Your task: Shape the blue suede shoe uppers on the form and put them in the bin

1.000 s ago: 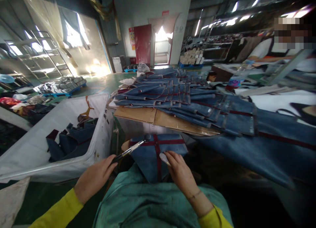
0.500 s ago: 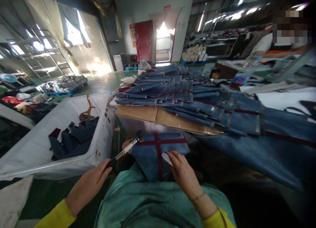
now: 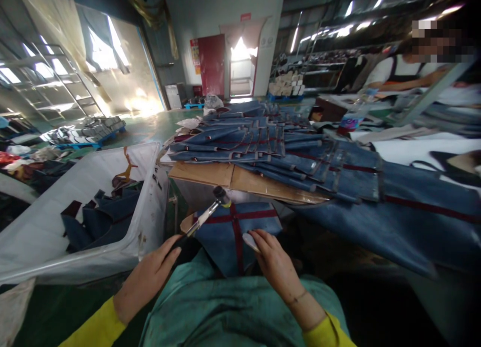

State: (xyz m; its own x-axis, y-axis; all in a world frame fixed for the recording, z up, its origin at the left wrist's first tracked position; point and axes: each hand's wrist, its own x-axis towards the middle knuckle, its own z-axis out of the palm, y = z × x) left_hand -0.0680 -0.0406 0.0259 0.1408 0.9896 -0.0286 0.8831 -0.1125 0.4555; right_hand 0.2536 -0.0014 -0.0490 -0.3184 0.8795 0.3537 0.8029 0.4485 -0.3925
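Note:
My left hand [image 3: 156, 269] is closed around the dark grip of a hammer [image 3: 205, 216]. The hammer's dark head is raised over the upper edge of a blue leather-like piece [image 3: 218, 239] crossed by dark red strips. That piece lies in front of my lap on a support that is mostly hidden. My right hand [image 3: 276, 262] grips a pale, flat, rounded object [image 3: 250, 242] between thumb and fingers, close above the right side of the vertical strip. What kind of object it is, I cannot make out.
A white plastic bin [image 3: 150, 207] with blue pieces inside stands at the left. Layered blue pieces [image 3: 263, 136] are heaped on cardboard [image 3: 240, 182] ahead, one long piece [image 3: 406, 212] hanging off to the right. A bottle [image 3: 351, 117] and a person [image 3: 402, 74] are at the far right.
The hammer in my left hand has moved up and right, its head now higher above the blue piece. My right hand stays almost in place. The view has turned slightly right.

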